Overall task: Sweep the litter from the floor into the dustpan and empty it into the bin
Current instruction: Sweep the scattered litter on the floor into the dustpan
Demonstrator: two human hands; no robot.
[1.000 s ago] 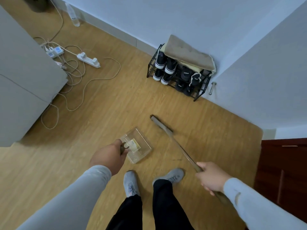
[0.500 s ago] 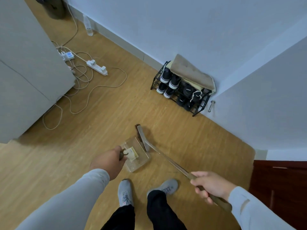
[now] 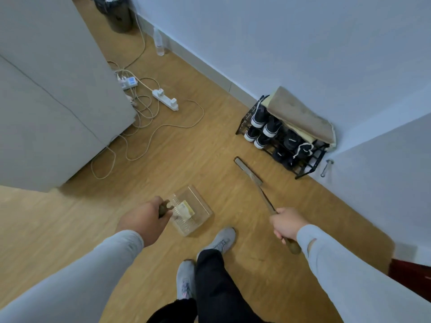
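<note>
Hidden: the bin (image 3: 116, 12) is cut by the top edge, so only its dark lower body and a bit of black liner show. The dustpan handle is mostly buried in the left hand (image 3: 144, 219). The broom's dark grip end pokes out behind the right hand (image 3: 285, 223). What the litter (image 3: 185, 209) actually is I can't make out, just a pale yellowish scrap.
Left hand: fingers wrapped round the dustpan's dark handle, knuckles up.
Right hand: fingers clamped round the broom stick near its upper end.
Dustpan: clear plastic dustpan (image 3: 193, 209), boxy, with a ribbed comb edge near the handle; it sits low over the floor in front of the feet, mouth pointing away from the person and up-right. The litter lies inside it, near the handle.
Broom: thin brown stick on broom (image 3: 258, 183), long axis running from the right hand up-left to a narrow flat head, which sits at the floor just before the rack (image 3: 303, 169).
Floor: wood-look floor (image 3: 198, 155), smooth, planks running diagonally.
Rack: black wire, holding dark shoes with white soles, a folded tan cloth (image 3: 298, 115) on top.
Elsewhere: white cords and power strip (image 3: 165, 99) by a grey cabinet (image 3: 46, 101); a clear bottle (image 3: 159, 41) stands by the wall.
</note>
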